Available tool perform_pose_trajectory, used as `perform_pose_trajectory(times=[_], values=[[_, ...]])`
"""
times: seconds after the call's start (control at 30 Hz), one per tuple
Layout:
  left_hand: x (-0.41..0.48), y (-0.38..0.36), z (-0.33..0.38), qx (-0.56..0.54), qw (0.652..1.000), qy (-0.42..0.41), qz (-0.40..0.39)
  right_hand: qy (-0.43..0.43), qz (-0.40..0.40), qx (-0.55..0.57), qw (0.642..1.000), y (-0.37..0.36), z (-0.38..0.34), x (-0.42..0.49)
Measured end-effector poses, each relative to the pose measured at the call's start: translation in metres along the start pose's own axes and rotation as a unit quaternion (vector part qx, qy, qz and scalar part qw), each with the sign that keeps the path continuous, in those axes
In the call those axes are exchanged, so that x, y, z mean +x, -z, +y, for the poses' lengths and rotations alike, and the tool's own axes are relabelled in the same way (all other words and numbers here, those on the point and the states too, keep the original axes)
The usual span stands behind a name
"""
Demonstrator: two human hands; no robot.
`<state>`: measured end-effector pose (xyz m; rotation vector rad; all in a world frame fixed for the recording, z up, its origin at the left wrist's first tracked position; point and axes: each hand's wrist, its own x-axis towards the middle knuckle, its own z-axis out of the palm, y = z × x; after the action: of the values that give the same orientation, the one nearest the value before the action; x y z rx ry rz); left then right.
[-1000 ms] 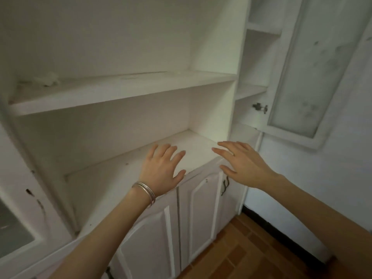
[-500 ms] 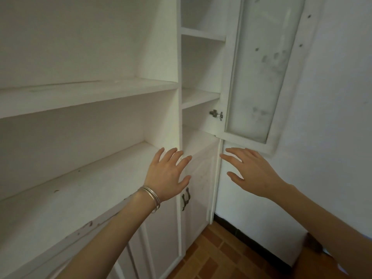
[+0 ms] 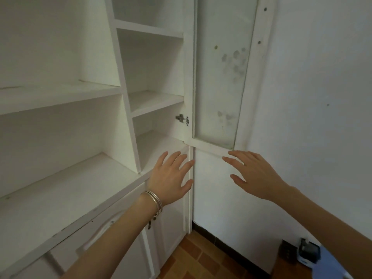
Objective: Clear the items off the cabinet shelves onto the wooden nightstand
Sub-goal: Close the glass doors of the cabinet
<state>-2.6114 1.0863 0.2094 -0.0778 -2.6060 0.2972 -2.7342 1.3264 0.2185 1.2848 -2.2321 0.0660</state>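
The white cabinet [image 3: 128,125] fills the left of the head view, with a wide lower shelf [image 3: 66,186], a wide upper shelf [image 3: 56,95] and narrow shelves [image 3: 155,101] in the right column; I see no items on them. My left hand [image 3: 171,178], with bangles at the wrist, hovers open in front of the cabinet's right edge. My right hand [image 3: 253,174] is spread open just below the open glass door [image 3: 219,77]. Neither hand holds anything. The wooden nightstand shows only as a dark corner [image 3: 287,252] at the bottom right.
The glass door stands swung out against the white wall [image 3: 312,117]. Lower cabinet doors [image 3: 167,228] are closed. A dark-and-white object [image 3: 308,252] and a blue cloth [image 3: 334,266] sit at the bottom right. Brown floor tiles [image 3: 201,260] lie below.
My view has swung to the right along the cabinet, bringing the narrow column, glass door and wall to the centre. Both hands stay raised and open, moving right with the view.
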Motion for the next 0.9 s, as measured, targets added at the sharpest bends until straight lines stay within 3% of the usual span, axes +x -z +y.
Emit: perform_pose_trajectory(times=[0.47, 0.73, 0.9], values=[[0.145, -0.059, -0.038, -0.036, 0.995, -0.057, 0.073, -0.074, -0.005, -0.038, 0.997, -0.028, 0.100, 0.065], [0.189, -0.096, -0.024, -0.036, 0.996, -0.067, 0.042, -0.100, -0.036, -0.015, 0.994, -0.055, 0.165, 0.086], [0.208, -0.106, -0.020, -0.013, 0.999, -0.040, 0.032, -0.062, -0.044, -0.017, 0.997, -0.069, 0.217, 0.100]])
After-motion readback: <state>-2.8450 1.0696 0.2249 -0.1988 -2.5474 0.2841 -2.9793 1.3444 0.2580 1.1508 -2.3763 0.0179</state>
